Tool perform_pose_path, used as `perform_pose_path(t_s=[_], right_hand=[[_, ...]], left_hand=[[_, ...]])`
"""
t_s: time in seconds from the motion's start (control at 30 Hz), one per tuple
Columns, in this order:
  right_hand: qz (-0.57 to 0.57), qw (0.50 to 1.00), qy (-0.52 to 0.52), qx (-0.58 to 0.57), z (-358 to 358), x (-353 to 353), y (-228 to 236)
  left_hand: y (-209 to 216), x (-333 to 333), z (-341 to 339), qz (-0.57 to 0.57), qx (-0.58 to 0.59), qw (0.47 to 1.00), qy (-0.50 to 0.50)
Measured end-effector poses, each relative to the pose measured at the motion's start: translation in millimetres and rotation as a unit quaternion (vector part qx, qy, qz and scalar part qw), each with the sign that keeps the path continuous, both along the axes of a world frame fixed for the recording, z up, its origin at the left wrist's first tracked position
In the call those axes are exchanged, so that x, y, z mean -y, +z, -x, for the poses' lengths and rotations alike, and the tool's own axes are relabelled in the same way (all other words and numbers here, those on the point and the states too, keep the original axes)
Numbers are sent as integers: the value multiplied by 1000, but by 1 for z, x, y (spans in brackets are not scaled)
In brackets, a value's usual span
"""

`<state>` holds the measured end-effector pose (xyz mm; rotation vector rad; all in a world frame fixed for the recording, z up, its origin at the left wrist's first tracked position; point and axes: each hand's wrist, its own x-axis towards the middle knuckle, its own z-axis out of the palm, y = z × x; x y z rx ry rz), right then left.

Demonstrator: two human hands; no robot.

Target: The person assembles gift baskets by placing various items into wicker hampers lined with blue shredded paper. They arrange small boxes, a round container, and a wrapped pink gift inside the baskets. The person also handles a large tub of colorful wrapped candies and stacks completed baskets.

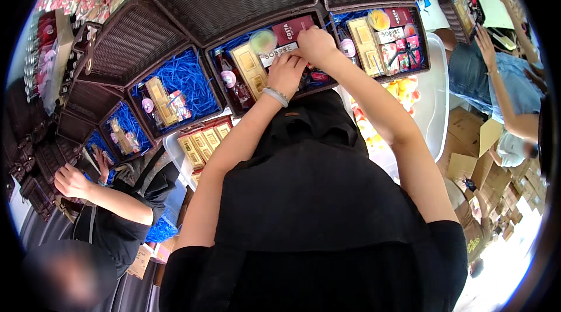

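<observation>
Both hands are inside an open dark brown wicker hamper [257, 14] in front of me. My left hand [285, 77] reaches over its front half, fingers bent down beside a white box [273, 54]. Against it, my right hand [317, 46] is closed, knuckles up, over the hamper's right side. Whatever the fingers hold is hidden beneath them. Around them lie a maroon box [290, 29], a round tub with a pale green lid [263, 41], a gold box [249, 71] and a dark bottle [227, 78]. A dark red item shows partly under my right wrist.
A fuller hamper [383, 43] stands to the right, less filled ones with blue shredded paper [196, 75] to the left. Below are clear plastic bins, one with gold boxes [204, 142], one with orange-yellow packets [403, 92]. People work at both sides; cardboard boxes [461, 136] stand right.
</observation>
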<state>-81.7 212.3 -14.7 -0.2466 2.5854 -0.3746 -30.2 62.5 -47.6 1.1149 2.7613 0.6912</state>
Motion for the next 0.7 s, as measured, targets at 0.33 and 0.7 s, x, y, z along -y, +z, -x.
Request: perform_pose_path(t_s=[0.33,0.7], right_hand=[[81,986,-38,-142,0,-25,-11],[-44,996,1,-76,35,-14,-3]], left_hand=[[-4,1,9,-147,119,982,26],[-12,-8,8,-92,149,978,116]])
